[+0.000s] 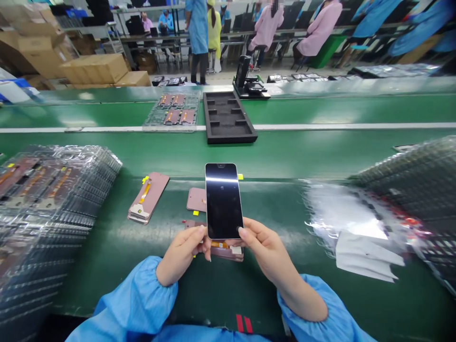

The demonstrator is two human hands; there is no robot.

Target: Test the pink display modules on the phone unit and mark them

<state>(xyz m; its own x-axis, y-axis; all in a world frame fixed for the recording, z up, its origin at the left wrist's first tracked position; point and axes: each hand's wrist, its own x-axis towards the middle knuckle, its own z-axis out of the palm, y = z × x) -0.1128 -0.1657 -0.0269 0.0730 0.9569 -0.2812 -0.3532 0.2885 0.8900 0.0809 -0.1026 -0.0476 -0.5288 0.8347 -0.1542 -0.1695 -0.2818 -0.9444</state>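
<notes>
A black phone screen [223,202] with a notch at its top and a pale rim is held up, glossy face towards me. My right hand [265,244] grips its lower right corner, thumb on the front and fingers behind. At the lower left corner, my left hand [188,244] has thumb and fingers closed on the edge. A yellow tab [241,176] sticks out at the screen's upper right. Beneath, partly hidden, lie pinkish phone screen parts [228,254] with an orange flex cable and another pinkish panel [195,199].
Left of the hands lies a small stack of pinkish panels [149,197]. Clear plastic trays [85,190] are piled at far left, more trays [420,175] at right beside white sheets [366,256]. Ahead stand a black foam tray [231,139], a filled clear tray [151,118] and a black fixture [245,78].
</notes>
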